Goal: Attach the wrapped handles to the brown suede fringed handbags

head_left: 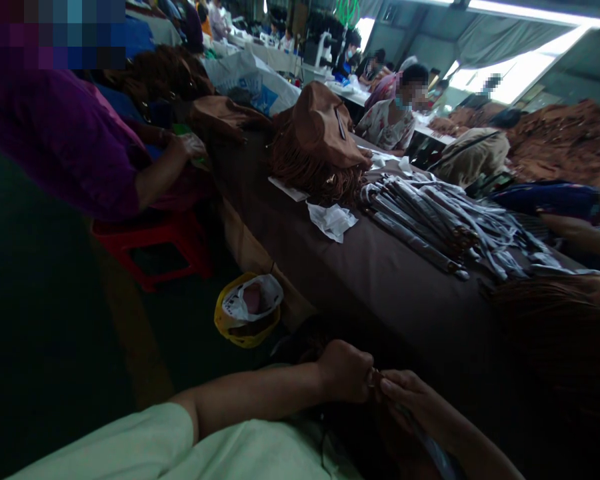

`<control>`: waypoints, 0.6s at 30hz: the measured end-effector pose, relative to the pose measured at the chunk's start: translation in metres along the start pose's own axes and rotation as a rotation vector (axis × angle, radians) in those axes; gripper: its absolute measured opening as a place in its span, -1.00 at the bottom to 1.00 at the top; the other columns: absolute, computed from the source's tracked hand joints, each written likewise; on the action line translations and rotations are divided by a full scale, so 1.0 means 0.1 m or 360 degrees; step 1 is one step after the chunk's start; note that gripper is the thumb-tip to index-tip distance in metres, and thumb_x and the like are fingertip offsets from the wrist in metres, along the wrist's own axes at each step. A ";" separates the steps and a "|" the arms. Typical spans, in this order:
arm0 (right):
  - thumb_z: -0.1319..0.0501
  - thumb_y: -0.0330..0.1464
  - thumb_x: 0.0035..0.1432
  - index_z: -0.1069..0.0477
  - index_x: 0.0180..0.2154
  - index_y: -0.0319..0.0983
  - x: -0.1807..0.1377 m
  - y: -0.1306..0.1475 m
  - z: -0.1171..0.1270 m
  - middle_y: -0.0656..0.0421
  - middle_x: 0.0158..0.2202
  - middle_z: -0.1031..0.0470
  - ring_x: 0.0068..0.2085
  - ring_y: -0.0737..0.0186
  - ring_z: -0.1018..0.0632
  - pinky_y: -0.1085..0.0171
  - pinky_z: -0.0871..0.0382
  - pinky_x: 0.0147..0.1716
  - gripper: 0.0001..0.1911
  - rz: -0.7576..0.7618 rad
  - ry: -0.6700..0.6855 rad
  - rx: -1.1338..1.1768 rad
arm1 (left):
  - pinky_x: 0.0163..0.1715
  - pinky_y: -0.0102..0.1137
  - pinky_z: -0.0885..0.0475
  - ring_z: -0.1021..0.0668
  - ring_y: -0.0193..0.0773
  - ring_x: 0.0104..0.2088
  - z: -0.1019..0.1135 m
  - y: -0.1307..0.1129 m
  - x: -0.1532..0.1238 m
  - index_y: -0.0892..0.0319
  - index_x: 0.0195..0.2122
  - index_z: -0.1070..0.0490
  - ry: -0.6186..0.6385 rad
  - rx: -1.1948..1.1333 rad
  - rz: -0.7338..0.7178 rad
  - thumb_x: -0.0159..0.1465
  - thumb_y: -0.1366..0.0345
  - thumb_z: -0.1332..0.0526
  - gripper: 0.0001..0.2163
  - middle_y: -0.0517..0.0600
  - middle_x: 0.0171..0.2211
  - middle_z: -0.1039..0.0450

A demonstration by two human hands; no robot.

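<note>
My left hand (344, 371) is closed in a fist at the bottom centre, just below the near edge of the dark brown table (380, 280). My right hand (415, 400) meets it fingertip to fingertip, its fingers pinched together. Between the two hands is a small dark item I cannot make out, with dark fringed material (555, 333) lying to the right. A row of paper-wrapped straps (430, 220) lies on the table beyond my hands. A brown fringed bag (320, 143) stands further back.
A person in a purple top (70, 140) leans on the table at the left, above a red plastic stool (155, 243). A yellow bin with a white bag (247, 310) sits on the floor. Crumpled white paper (333, 220) lies on the table. Other workers sit behind.
</note>
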State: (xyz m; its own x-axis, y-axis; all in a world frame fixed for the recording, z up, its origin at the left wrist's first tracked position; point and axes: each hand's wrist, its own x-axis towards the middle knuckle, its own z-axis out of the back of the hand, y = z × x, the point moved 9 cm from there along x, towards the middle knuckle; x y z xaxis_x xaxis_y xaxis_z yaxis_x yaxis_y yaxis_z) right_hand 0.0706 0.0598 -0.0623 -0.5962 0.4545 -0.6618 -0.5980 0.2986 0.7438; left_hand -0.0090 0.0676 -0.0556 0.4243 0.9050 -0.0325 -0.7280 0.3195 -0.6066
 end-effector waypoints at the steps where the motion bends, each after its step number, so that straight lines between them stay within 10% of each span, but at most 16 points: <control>1: -0.04 0.15 0.09 -0.30 -0.46 -0.24 0.01 -0.02 0.00 0.35 -0.76 -0.14 -0.75 0.46 -0.12 0.39 0.05 -0.72 -0.44 -0.0059 -0.0084 -0.0125 | -0.44 -0.26 -0.52 -0.62 -0.01 -0.35 -0.04 0.02 0.01 0.22 -0.38 -0.48 0.0079 0.0022 0.0058 0.16 0.13 -0.13 -0.74 0.13 -0.39 -0.56; 8: 0.08 -0.34 0.31 -0.42 -0.33 -0.27 -0.19 0.21 -0.16 -0.07 -0.43 -0.57 -0.42 0.04 -0.60 0.27 -0.14 -0.56 -0.66 -0.0379 -0.0875 -0.1772 | -0.45 -0.20 -0.52 -0.61 0.04 -0.34 -0.22 0.09 0.06 0.25 -0.39 -0.52 0.0391 0.0056 0.0279 0.13 0.09 -0.14 -0.69 0.18 -0.40 -0.55; 14: 0.09 -0.24 0.33 -0.38 -0.41 -0.20 -0.18 0.24 -0.03 0.12 -0.47 -0.57 -0.46 0.22 -0.55 0.32 -0.15 -0.54 -0.61 -0.0131 -0.0593 -0.1350 | -0.36 -0.22 -0.50 -0.60 0.00 -0.31 -0.09 0.13 0.00 0.21 -0.28 -0.44 0.0121 -0.0026 0.0207 0.16 0.04 -0.14 -0.68 0.13 -0.34 -0.54; 18: 0.11 -0.12 0.31 -0.41 -0.38 -0.21 -0.16 0.39 0.17 0.12 -0.45 -0.55 -0.45 0.23 -0.52 0.33 -0.18 -0.52 -0.55 -0.0111 -0.0641 -0.1313 | -0.28 -0.29 -0.47 -0.58 -0.07 -0.24 0.09 0.10 -0.09 0.20 -0.01 -0.29 -0.0110 -0.0213 0.0036 0.04 -0.23 -0.20 -0.33 0.09 -0.17 -0.49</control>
State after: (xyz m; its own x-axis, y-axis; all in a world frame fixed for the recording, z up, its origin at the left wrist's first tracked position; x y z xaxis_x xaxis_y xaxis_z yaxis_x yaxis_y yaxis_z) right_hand 0.0660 0.0781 -0.0208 -0.4052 0.7622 -0.5048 -0.9105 -0.2866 0.2981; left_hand -0.0249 0.0654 -0.0542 0.3671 0.9302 0.0048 -0.6565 0.2627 -0.7071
